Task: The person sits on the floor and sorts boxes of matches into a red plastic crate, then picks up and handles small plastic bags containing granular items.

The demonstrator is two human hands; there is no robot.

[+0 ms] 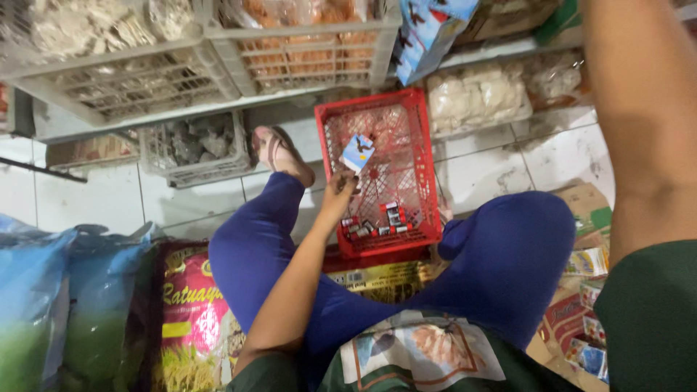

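Red plastic crate on tiled floor; left hand, fingers closed on a small blue packet; right hand out of view.

left hand extended down, right arm raised

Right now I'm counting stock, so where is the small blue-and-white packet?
In the head view, the packet is held in the left hand over the red crate's upper left part, above the small items at its near end.

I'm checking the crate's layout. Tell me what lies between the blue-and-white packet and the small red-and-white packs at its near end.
In the head view, only bare mesh floor of the red crate separates the blue-and-white packet, held by the left hand, from the small packs.
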